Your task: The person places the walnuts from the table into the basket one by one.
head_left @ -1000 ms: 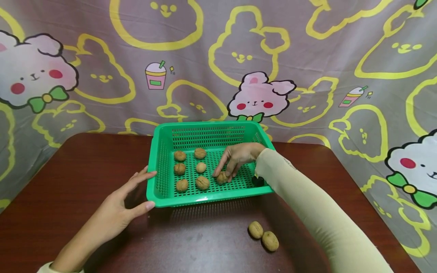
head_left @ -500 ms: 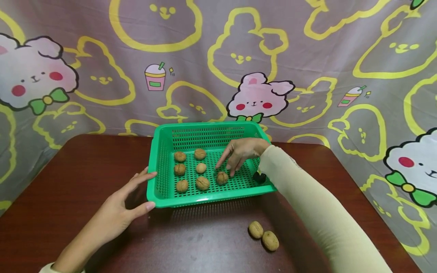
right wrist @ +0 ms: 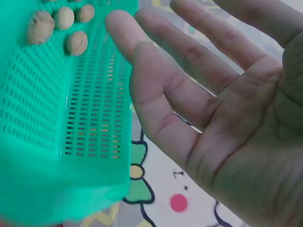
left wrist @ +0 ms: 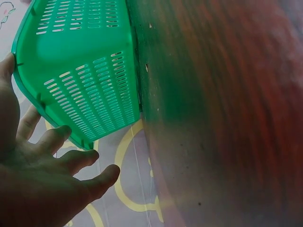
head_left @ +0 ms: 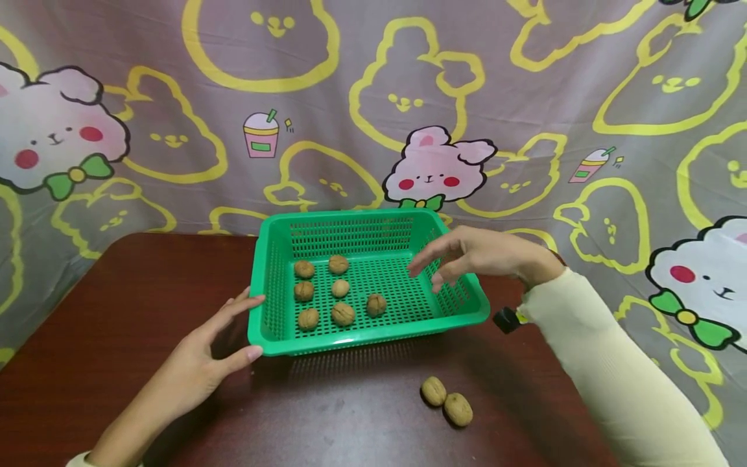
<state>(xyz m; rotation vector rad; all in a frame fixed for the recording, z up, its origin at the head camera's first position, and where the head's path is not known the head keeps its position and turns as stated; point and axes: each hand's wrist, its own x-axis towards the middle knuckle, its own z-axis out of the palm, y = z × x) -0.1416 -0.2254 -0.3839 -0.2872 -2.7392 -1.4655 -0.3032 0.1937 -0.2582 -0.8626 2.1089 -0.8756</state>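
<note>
A green plastic basket (head_left: pixel 373 334) with slotted walls stands on the table. Several walnuts lie on its floor in rough rows, among them a darker walnut (head_left: pixel 376 305) at the front right of the group and a smaller pale one (head_left: pixel 340 288) in the middle. My left hand (head_left: pixel 201 353) touches the basket's left rim with spread, fairly straight fingers. Over the basket's right side hovers my right hand (head_left: pixel 487 253), its fingers loosely bent and nothing between them. In the right wrist view its palm (right wrist: pixel 227 123) is bare.
Two walnuts, one (head_left: pixel 434 392) touching the other (head_left: pixel 458 409), lie on the dark red-brown table (head_left: pixel 327 415) in front of the basket. Behind the table hangs a patterned cloth (head_left: pixel 327 58). A small black object (head_left: pixel 506 320) is at the right wrist.
My right hand has let go of the darker walnut, which stays on the basket floor. The hand has risen and moved right. My left hand keeps its place at the rim.
</note>
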